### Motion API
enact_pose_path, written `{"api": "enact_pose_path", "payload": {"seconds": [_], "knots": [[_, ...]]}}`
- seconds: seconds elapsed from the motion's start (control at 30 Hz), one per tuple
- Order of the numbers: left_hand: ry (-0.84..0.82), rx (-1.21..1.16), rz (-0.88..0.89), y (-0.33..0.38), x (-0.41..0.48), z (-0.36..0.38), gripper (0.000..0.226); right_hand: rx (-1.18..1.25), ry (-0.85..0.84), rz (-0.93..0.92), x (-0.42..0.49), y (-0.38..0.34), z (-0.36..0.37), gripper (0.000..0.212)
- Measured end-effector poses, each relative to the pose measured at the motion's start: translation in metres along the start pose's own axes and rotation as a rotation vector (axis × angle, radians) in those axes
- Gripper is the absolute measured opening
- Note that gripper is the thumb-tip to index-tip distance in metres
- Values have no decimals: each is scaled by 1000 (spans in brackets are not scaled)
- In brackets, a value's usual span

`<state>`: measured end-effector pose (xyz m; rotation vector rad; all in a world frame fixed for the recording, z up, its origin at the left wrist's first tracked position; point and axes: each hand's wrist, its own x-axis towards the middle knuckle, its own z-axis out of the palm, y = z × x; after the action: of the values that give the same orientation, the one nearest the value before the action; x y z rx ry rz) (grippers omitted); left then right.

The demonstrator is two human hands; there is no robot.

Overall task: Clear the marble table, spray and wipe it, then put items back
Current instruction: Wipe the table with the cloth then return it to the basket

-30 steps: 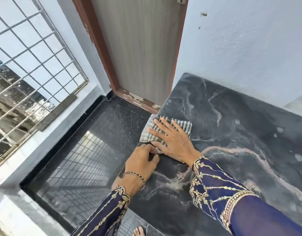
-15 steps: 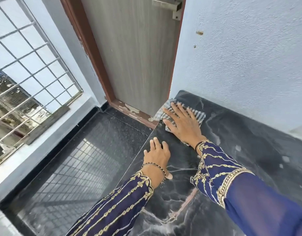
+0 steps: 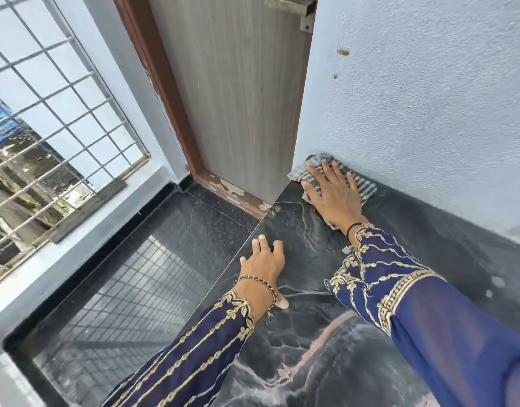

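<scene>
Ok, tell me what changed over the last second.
The right hand pushed the striped cloth away along the marble table into the far corner by the wall. The left hand went from curled at the table's edge to flat on top. Nothing picked up or released.

Two hands [image 3: 294,239], one cloth [image 3: 365,188], one table [image 3: 429,259]
</scene>
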<state>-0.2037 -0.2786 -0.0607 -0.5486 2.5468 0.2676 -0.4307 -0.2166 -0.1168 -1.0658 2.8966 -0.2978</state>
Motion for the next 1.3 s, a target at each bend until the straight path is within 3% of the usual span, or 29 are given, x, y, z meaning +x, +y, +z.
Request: {"api": "enact_pose_path", "payload": {"seconds": [0.2, 0.33, 0.57, 0.67, 0.87, 1.0, 1.3], "knots": [[-7, -2, -24, 4, -2, -4, 118, -59, -14, 50, -55, 80, -19, 66], [-14, 13, -49, 8, -4, -7, 119, -68, -43, 107, -68, 86, -24, 65], [-10, -87, -19, 9, -14, -14, 111, -92, -40, -71, -118, 40, -12, 65], [91, -212, 11, 1, -25, -8, 108, -107, -19, -139, -154, 12, -4, 63], [420, -390, 79, -16, -109, 59, 54, -95, -44, -271, -253, -48, 7, 57], [570, -447, 163, -27, -174, 100, 36, -6, -46, -348, -333, -96, 4, 53], [541, -415, 174, -21, -240, 129, 32, -7, -121, -507, -457, -124, 7, 51]]}}
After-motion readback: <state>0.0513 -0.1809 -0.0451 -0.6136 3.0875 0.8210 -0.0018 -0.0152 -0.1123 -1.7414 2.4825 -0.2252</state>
